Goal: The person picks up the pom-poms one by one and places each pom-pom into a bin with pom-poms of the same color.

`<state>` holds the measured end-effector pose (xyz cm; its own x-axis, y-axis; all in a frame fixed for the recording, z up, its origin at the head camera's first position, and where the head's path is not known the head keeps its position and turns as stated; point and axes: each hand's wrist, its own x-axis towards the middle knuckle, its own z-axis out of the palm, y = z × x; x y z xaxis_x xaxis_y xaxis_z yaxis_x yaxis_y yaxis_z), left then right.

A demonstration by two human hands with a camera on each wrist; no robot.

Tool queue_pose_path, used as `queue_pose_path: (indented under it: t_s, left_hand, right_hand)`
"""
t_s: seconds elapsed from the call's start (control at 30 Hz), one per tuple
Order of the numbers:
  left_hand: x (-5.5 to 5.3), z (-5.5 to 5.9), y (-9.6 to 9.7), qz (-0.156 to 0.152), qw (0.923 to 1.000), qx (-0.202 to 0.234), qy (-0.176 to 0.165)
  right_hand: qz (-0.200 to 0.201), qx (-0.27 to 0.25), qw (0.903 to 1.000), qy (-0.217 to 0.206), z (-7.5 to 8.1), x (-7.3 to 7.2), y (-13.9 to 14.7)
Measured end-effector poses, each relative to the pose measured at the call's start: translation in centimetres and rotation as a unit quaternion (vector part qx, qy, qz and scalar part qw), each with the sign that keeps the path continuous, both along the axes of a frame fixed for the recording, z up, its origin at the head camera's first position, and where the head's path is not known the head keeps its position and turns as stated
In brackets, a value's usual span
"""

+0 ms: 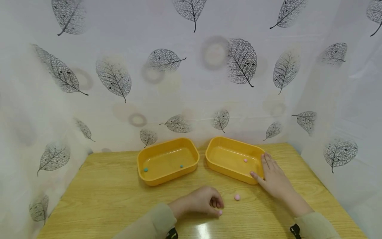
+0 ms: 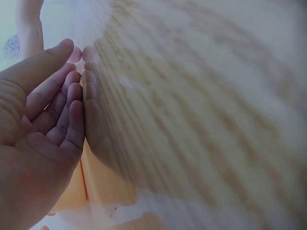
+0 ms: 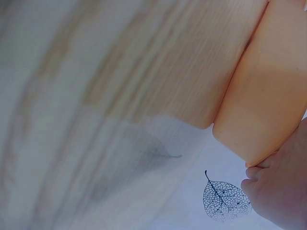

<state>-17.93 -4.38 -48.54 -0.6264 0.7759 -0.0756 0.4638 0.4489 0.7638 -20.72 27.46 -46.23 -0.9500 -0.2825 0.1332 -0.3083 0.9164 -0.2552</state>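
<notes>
My left hand [image 1: 204,200] is low over the table with thumb and index fingertip at a small pink ball [image 1: 220,212], pinching it. In the left wrist view the ball [image 2: 75,55] shows between the thumb tip and the index finger, right at the tabletop; the other fingers are bent. A second, larger pink ball [image 1: 237,197] lies just right of that hand. My right hand [image 1: 276,179] rests with straight fingers on the right end of a yellow tray [image 1: 228,171], its thumb at the front rim. Inside this tray sits a pink ball [image 1: 245,160].
Another yellow tray [image 1: 170,179] stands to the left, angled the opposite way, holding two teal balls, one [image 1: 146,169] near its left end. Behind the wooden table [image 1: 104,192] hangs a pale curtain [image 1: 191,93] printed with leaves, which also closes in both sides.
</notes>
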Motion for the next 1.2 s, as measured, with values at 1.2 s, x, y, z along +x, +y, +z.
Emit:
queue_pose_path:
  t_s: [1.2]
  left_hand:
    - [-0.15, -0.25, 0.70, -0.013, 0.9978, -0.028, 0.059]
  right_hand:
    - [0.001, 0.001, 1.0000, 0.000, -0.24, -0.08, 0.12]
